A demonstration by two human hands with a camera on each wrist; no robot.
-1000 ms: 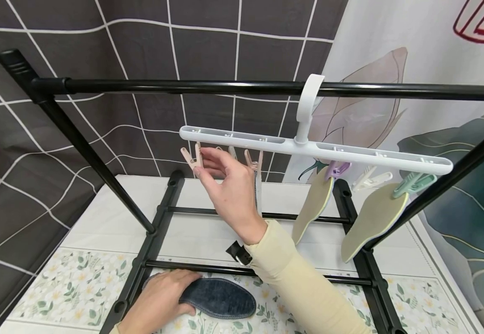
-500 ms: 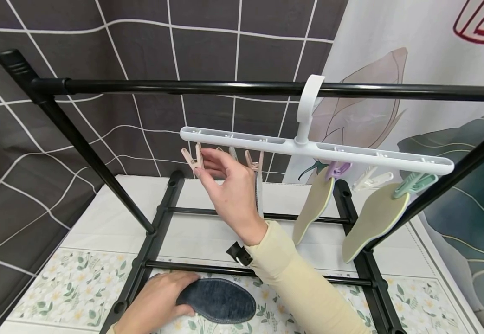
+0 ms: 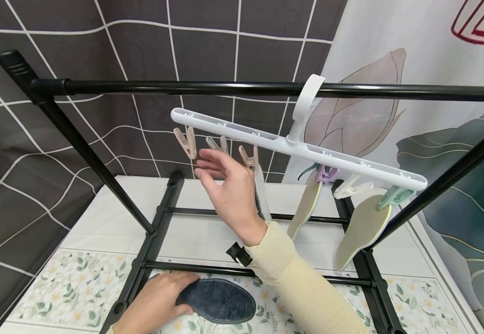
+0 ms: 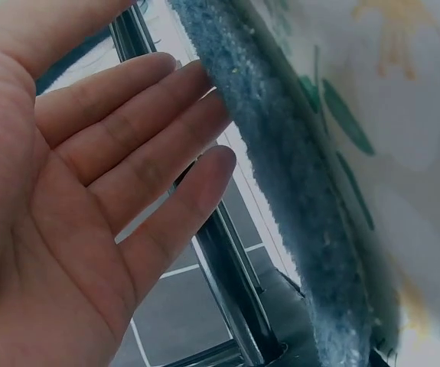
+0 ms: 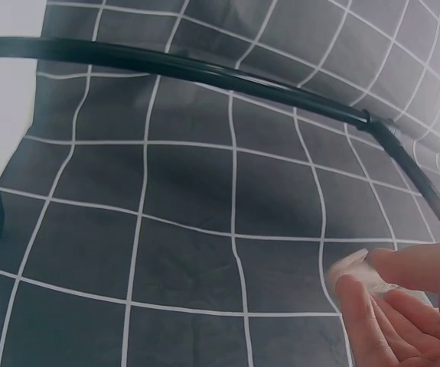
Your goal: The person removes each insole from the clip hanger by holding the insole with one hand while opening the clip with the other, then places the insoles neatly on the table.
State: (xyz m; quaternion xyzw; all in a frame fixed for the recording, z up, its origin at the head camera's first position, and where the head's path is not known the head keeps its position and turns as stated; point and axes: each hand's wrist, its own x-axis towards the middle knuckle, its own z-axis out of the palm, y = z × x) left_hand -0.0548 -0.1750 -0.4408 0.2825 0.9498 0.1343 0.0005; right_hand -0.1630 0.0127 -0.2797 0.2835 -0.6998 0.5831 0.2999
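A white clip hanger [image 3: 267, 141] hangs tilted from the black top bar by its hook. My right hand [image 3: 233, 190] is just below its left end, fingers slightly bent, with a small gap to the pink clothespin [image 3: 186, 143]. In the right wrist view a pale clip [image 5: 351, 269] appears by the fingertips. My left hand [image 3: 156, 299] rests at the left end of a dark blue insole [image 3: 218, 300]. In the left wrist view its fingers are nearly straight along the insole's fuzzy edge [image 4: 281, 176]. Two pale yellow insoles [image 3: 364, 227] hang from purple and green clips.
A black rack frame [image 3: 191, 87] surrounds the hands, with low crossbars near the floral mat [image 3: 74, 287]. Another pair of pink clips [image 3: 250, 157] holds a narrow item seen edge-on. A grey gridded curtain [image 3: 141, 55] stands behind.
My right hand has let go of the end clothespin. The hanger has swung, its left end rising away and its right end shifting down and leftward. My left hand has stayed nearly still.
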